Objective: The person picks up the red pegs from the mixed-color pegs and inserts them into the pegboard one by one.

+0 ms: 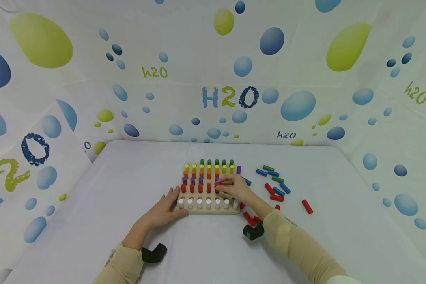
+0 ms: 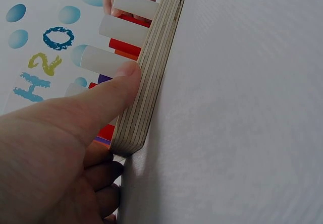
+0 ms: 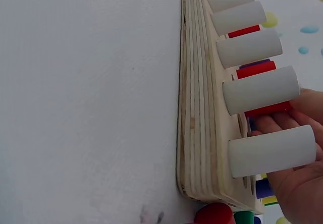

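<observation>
Left grip: the left hand (image 1: pixel 163 211) is bracing the wooden pegboard (image 1: pixel 213 212) at its front-left corner, thumb pressing on the front edge, other fingers lying along the left edge; relaxed, not clenched. The pegboard is lying flat on the table (image 1: pixel 74 221), about midway between the table's left and right edges.

Seven white pegs (image 1: pixel 199 203) are standing along the board's front edge; behind them red, purple, orange and yellow rows are rising, with green pegs (image 1: pixel 209 162) standing nearest the back edge.

Right grip: the right hand (image 1: pixel 236 188) is reaching in over the board's right edge and pinching a red peg (image 3: pixel 270 108) in the red row; cannot tell whether it is seating fully.

Loose pegs (image 1: pixel 278 191), red, blue and green, are lying right of the board. A lone red peg (image 1: pixel 307 206) is lying farthest out, toward the table's right edge.
</observation>
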{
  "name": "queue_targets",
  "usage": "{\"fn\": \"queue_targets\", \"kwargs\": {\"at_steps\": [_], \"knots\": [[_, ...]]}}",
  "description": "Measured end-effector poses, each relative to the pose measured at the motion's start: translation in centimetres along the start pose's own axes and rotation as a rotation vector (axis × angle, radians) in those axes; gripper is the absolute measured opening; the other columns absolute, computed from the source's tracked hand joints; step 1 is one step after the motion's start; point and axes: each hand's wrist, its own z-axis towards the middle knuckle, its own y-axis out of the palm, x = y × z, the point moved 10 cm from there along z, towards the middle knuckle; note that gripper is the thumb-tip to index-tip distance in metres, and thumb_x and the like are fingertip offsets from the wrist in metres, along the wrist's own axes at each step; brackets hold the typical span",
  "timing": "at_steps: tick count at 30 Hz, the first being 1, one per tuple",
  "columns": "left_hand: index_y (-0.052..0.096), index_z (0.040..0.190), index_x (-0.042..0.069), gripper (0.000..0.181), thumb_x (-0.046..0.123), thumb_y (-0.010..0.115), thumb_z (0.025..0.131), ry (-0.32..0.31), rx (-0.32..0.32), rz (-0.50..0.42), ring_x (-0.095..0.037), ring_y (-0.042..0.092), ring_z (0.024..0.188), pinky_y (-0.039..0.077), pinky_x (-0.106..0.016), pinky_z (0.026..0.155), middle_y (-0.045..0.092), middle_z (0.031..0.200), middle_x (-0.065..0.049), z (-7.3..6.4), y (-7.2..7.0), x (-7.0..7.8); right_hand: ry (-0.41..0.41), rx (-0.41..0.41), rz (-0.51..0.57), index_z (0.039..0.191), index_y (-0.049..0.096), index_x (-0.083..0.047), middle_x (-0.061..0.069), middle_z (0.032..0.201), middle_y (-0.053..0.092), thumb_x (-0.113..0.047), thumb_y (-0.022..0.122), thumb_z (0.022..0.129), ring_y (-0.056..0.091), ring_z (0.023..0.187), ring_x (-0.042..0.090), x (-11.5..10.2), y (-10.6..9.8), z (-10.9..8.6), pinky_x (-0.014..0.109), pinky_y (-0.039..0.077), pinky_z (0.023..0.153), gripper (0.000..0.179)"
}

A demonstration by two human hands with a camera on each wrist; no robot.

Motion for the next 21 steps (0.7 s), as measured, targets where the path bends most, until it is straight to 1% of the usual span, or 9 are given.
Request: {"fn": "queue_targets", "kwargs": {"at_steps": [7, 12, 15, 19, 21], "knots": [[0.015, 0.143, -0.005, 0.093, 0.047, 0.062, 0.082, -0.003, 0.0, 0.007, -0.035, 0.003, 0.137, 0.002, -0.051, 0.109, 0.014, 0.149, -0.019, 0.1, -0.1, -0.1, -0.034, -0.021, -0.069, 0.095, 0.066, -0.005, 0.004, 0.09, 0.067, -0.013, 0.069, 0.082, 0.063, 0.086, 0.017, -0.4, 0.2, 0.1, 0.029, 0.052, 0.079, 0.015], [0.015, 0.143, -0.005, 0.093, 0.047, 0.062, 0.082, -0.005, -0.002, 0.003, -0.035, 0.003, 0.137, 0.002, -0.051, 0.109, 0.013, 0.149, -0.019, 0.0, 0.0, -0.2, -0.029, -0.03, -0.125, 0.094, 0.066, -0.006, 0.002, 0.09, 0.066, -0.013, 0.069, 0.083, 0.063, 0.087, 0.016, -0.4, 0.4, 0.1, 0.029, 0.052, 0.08, 0.014], [0.015, 0.143, -0.005, 0.093, 0.047, 0.062, 0.082, -0.003, -0.003, 0.004, -0.035, 0.003, 0.137, 0.002, -0.051, 0.109, 0.014, 0.149, -0.019, 0.1, 0.1, -0.2, -0.073, -0.04, -0.185, 0.095, 0.066, -0.006, 0.002, 0.091, 0.067, -0.013, 0.068, 0.083, 0.063, 0.087, 0.016, -0.9, 0.6, -0.1, 0.029, 0.052, 0.079, 0.014], [0.015, 0.143, -0.004, 0.093, 0.048, 0.062, 0.082, -0.001, -0.004, 0.009, -0.035, 0.003, 0.137, 0.002, -0.051, 0.109, 0.014, 0.149, -0.019, 0.1, 0.1, -0.2, -0.154, -0.051, -0.303, 0.099, 0.067, -0.006, 0.003, 0.092, 0.068, -0.015, 0.067, 0.084, 0.064, 0.086, 0.015, -1.6, 0.9, -0.5, 0.027, 0.052, 0.078, 0.018], [0.015, 0.143, -0.004, 0.094, 0.048, 0.062, 0.082, 0.0, -0.006, 0.008, -0.035, 0.003, 0.137, 0.002, -0.051, 0.109, 0.014, 0.149, -0.019, 0.1, 0.1, -0.1, -0.171, -0.054, -0.344, 0.101, 0.068, -0.006, 0.002, 0.093, 0.068, -0.017, 0.067, 0.084, 0.063, 0.086, 0.013, -1.7, 0.9, -0.6, 0.025, 0.052, 0.077, 0.02]]}}
